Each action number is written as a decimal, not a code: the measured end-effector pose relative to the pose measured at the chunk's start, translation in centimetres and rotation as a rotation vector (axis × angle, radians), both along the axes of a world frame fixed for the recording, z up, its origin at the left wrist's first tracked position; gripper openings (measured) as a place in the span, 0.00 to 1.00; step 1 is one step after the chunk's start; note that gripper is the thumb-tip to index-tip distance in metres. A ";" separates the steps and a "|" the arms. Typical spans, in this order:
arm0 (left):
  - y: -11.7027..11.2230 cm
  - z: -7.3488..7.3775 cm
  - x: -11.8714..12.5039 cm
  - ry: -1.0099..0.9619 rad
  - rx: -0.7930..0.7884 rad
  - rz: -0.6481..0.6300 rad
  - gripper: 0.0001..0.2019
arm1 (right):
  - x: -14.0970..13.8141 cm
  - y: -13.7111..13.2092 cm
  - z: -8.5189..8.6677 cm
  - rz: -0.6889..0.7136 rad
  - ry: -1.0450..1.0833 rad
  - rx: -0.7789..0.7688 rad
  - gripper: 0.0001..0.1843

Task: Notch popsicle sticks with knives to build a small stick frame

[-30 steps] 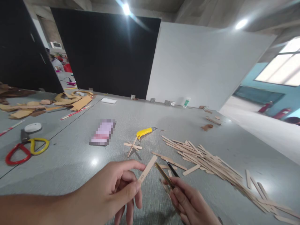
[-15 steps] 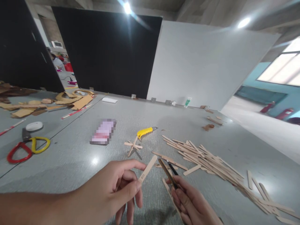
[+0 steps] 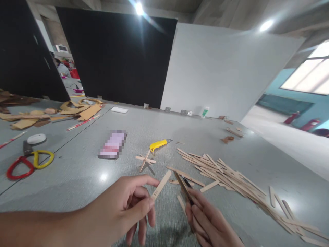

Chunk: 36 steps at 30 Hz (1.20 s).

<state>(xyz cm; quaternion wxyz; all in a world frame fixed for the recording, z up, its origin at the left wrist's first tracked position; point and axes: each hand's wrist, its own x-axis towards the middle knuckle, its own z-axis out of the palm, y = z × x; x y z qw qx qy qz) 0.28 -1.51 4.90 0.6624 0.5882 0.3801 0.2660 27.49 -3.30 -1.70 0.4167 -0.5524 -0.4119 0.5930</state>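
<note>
My left hand pinches a wooden craft stick between thumb and fingers, its rounded end pointing up and away. A small rectangle is marked, or perhaps cut, near the pinched part. My right hand is closed around a slim black pen-like tool and a narrow brownish strip whose kind I cannot make out. Both point forward, apart from the held stick. Another craft stick lies below, partly hidden by my right hand. Beyond stands or lies a star-like piece of crossed sticks.
A yellow utility knife touches or nearly touches the star piece. Several loose craft sticks are heaped at right. A phone, red-and-yellow-handled scissors, a white mouse and cardboard scraps lie to the left.
My right hand has shifted slightly, and its brown strip and pen now sit closer together. My left hand keeps the stick in nearly the same place. The view has moved very little.
</note>
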 end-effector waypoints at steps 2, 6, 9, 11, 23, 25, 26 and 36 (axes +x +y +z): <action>0.2 0.0 0.2 0.030 0.008 -0.011 0.15 | -0.1 0.1 0.5 0.075 -0.045 0.080 0.31; 0.7 -2.0 0.9 0.140 0.067 -0.051 0.08 | 1.1 0.3 2.2 0.055 -0.114 0.326 0.28; 1.0 -4.5 1.4 0.302 0.274 -0.055 0.10 | 2.5 0.4 3.7 0.044 -0.218 0.497 0.32; 1.1 -5.9 1.6 0.364 0.434 -0.010 0.09 | 3.1 0.3 4.6 0.027 -0.270 0.536 0.39; 2.9 -6.3 1.3 0.393 0.727 -0.168 0.12 | 1.7 0.5 5.2 0.179 -0.186 0.213 0.26; 4.1 -6.1 0.8 0.378 0.815 -0.285 0.18 | 1.0 0.1 5.2 0.241 -0.205 0.115 0.25; 4.6 -6.1 0.6 0.363 0.866 -0.323 0.23 | 0.7 -0.2 5.2 0.262 -0.205 0.087 0.25; 4.9 -6.6 0.5 0.471 1.072 -0.448 0.25 | -0.4 0.1 2.0 0.419 -0.167 -0.011 0.26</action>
